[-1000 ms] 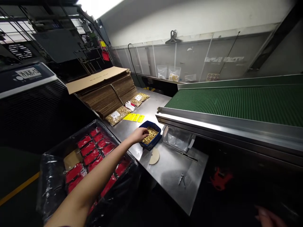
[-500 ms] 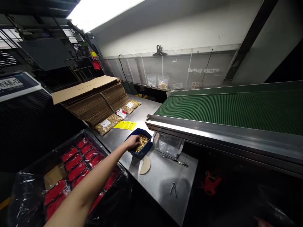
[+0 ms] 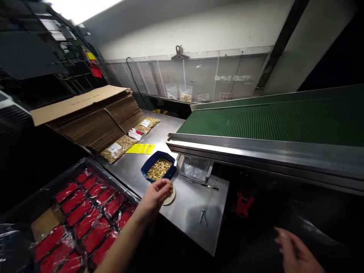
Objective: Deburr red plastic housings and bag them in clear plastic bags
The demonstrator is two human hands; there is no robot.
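My left hand [image 3: 156, 195] is pinched shut on small gold pieces, which show at its fingertips. It hangs in front of a dark blue bin [image 3: 144, 172] filled with gold pieces [image 3: 159, 168]. Partly behind the fingertips lies a round beige disc [image 3: 170, 198] on the metal table [image 3: 184, 212]. At the lower right, my right hand [image 3: 294, 250] is over a dark area, fingers bent; whether it holds anything is too dark to tell. Two clear bags of gold pieces [image 3: 121, 148] [image 3: 148, 124] and yellow cards [image 3: 140, 148] lie behind the bin.
A green ribbed conveyor [image 3: 241, 119] with a metal rail crosses the right side. Beneath its edge sits a clear tray [image 3: 195, 168]. Small pliers [image 3: 203, 215] lie on the table. Stacked cardboard [image 3: 96, 125] stands at the left, above a lined crate of red packets [image 3: 76, 212].
My left hand has come out of the blue bin toward me, with gold pieces at its fingertips. My right hand has come further into view at the lower right. The view has shifted.
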